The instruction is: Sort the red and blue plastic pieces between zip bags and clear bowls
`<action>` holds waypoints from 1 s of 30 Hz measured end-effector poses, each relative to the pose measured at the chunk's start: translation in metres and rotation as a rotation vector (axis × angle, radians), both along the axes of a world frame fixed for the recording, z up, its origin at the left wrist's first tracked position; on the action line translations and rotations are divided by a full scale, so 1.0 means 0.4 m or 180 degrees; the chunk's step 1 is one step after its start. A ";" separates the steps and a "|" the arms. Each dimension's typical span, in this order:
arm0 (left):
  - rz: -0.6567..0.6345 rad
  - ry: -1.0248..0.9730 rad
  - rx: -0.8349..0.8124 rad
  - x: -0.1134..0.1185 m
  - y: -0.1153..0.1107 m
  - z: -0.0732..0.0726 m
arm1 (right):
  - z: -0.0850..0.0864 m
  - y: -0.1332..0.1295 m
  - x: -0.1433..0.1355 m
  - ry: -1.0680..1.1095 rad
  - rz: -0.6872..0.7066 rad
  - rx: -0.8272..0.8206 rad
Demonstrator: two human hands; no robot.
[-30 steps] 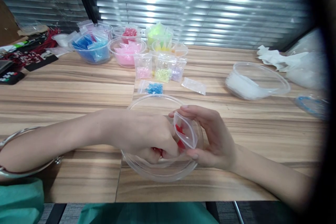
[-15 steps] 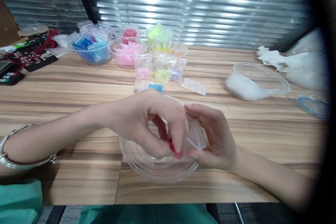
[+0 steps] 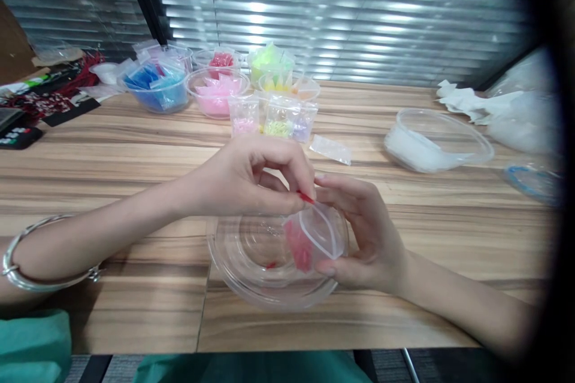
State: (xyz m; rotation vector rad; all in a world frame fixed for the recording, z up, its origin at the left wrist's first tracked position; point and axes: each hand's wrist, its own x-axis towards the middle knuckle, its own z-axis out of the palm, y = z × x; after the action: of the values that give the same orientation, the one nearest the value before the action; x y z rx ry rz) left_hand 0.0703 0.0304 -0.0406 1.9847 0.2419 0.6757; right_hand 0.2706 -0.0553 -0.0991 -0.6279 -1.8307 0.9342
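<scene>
Fingers of the left hand (image 3: 242, 173), thumb and forefinger pressed together, pinched a small red piece (image 3: 306, 197) at the centre of the frame, right by the open mouth of a clear bag (image 3: 326, 230). Just right of centre, the right hand (image 3: 371, 242) gripped that bag between thumb and fingers and held its mouth apart. Red pieces filled part of the bag; their number could not be told through the plastic.

Beneath both hands, at the lower centre, stood a clear bowl (image 3: 278, 300), with a small bit of red (image 3: 271, 265) at its bottom. By the look of it, most of the visible red was already inside the bag, while the pinched piece and the bit in the bowl remained outside; the bag was not yet closed.

Farther up the surface (image 3: 135, 317), a pink-filled bag (image 3: 245, 114), a yellow-green one (image 3: 279, 116) and a lilac one (image 3: 306, 122) stood together at upper centre, seemingly finished. Below and right of them lay a flat clear bag (image 3: 331, 149). Behind, a blue-filled tub (image 3: 157, 93) and a pink-filled tub (image 3: 217, 96) sat toward the upper left.
</scene>
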 end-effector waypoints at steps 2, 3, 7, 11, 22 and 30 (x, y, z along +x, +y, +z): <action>-0.0037 0.0012 0.0147 0.000 -0.001 0.000 | 0.003 0.000 -0.003 0.0036 0.0018 0.0020; -0.0056 0.0024 0.0221 0.000 -0.002 0.000 | 0.004 0.000 -0.003 0.0035 0.0004 0.0014; -0.0098 0.0136 0.0512 0.001 -0.004 0.003 | 0.000 -0.004 -0.002 -0.0020 -0.0113 0.0007; -0.0128 0.0211 0.0936 0.002 -0.010 0.008 | -0.001 -0.004 -0.004 -0.0067 -0.0125 0.0045; -0.0530 0.0523 0.1515 0.007 -0.029 0.007 | 0.013 -0.002 -0.007 -0.0187 -0.0009 -0.0126; -0.0353 0.0583 0.1480 0.005 -0.032 0.008 | 0.014 -0.003 -0.006 -0.0057 0.0125 -0.0222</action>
State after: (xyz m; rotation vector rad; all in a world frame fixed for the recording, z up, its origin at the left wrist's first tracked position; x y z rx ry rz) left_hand 0.0723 0.0175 -0.0375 2.4897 0.0856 0.5090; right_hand 0.2680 -0.0567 -0.0933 -0.6473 -1.8386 1.0251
